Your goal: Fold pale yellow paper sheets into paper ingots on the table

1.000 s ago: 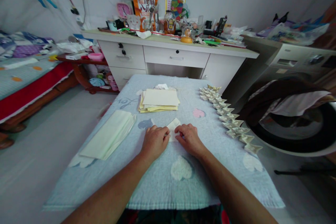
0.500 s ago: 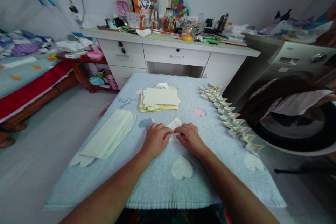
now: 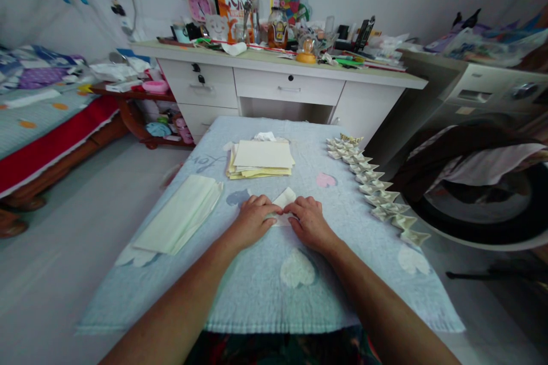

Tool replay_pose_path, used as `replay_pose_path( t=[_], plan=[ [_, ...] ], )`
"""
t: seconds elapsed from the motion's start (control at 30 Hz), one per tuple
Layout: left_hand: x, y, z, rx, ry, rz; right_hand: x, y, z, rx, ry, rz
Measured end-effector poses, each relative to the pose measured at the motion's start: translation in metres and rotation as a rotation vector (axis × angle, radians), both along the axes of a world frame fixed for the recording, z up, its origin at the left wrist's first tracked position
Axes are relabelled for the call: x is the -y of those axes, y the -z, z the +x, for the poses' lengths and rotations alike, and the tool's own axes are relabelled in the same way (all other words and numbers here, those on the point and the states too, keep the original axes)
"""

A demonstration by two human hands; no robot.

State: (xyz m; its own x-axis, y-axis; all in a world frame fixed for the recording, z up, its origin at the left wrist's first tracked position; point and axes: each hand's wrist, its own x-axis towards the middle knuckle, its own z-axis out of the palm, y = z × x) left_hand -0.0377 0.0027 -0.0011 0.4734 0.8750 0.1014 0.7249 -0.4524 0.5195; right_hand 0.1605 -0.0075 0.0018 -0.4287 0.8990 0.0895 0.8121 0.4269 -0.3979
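A small folded piece of pale paper (image 3: 286,197) lies on the cloth-covered table, partly hidden under my fingers. My left hand (image 3: 256,217) grips its left side, with the fingers curled and the thumb low on the sheet. From the right, my right hand (image 3: 309,220) holds the same paper, fingers bent and the tips close to those of the left. Just beyond is a stack of cream and yellow paper sheets (image 3: 263,155). A fanned pile of pale green paper (image 3: 177,217) rests to the left.
Several folded paper pieces (image 3: 377,187) stand in a row along the table's right side. A crumpled white tissue (image 3: 264,136) sits behind the stack. Beyond the table is a cluttered white desk (image 3: 274,81); a washing machine (image 3: 483,91) stands at the right, a bed (image 3: 55,108) at the left.
My left thumb has spread a little away from its fingers on the paper. My right hand stays almost in place. The whole view has shifted slightly.
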Motion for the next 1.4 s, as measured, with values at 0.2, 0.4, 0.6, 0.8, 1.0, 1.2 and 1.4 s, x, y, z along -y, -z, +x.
replay_pose_path(
  t=[0.2, 0.4, 0.6, 0.8, 1.0, 1.2, 1.4],
  plan=[
    [-0.003, -0.005, -0.008, -0.002, 0.077, -0.08, 0.001, -0.002, -0.006, 0.034, 0.037, 0.019],
    [-0.003, -0.003, -0.009, -0.001, 0.094, -0.076, 0.005, -0.001, -0.018, 0.085, 0.143, 0.07],
    [-0.002, -0.005, -0.008, 0.001, 0.081, -0.087, 0.004, -0.001, -0.018, 0.095, 0.147, 0.055],
    [-0.003, -0.007, -0.009, -0.007, 0.085, -0.119, 0.0, -0.002, -0.009, 0.021, 0.11, -0.006],
    [-0.005, -0.005, -0.01, 0.003, 0.11, -0.115, 0.0, -0.006, 0.0, -0.068, 0.054, -0.09],
    [-0.003, -0.008, -0.011, -0.016, 0.105, -0.115, -0.002, -0.008, 0.006, -0.117, 0.007, -0.153],
    [0.004, -0.002, 0.004, -0.05, -0.07, -0.017, -0.002, -0.007, 0.005, -0.115, 0.004, -0.125]
  ],
)
